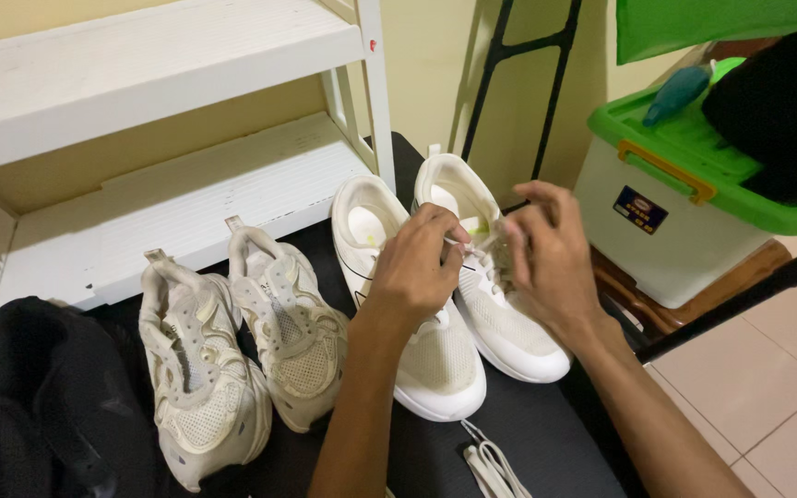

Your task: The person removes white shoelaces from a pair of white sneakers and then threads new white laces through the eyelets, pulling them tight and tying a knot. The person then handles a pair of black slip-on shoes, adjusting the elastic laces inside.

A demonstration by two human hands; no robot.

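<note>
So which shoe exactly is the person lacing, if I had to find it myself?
Start at the white shelf; four pale shoes stand in a row on the black mat in front of it. The one being laced is the clean white sneaker at the far right, nearest the green-lidded box. Unlike its neighbours, both hands' fingers are at its lace.

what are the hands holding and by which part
Both the left hand and right hand pinch the white lace over the right-hand white sneaker, near its eyelets.
</note>
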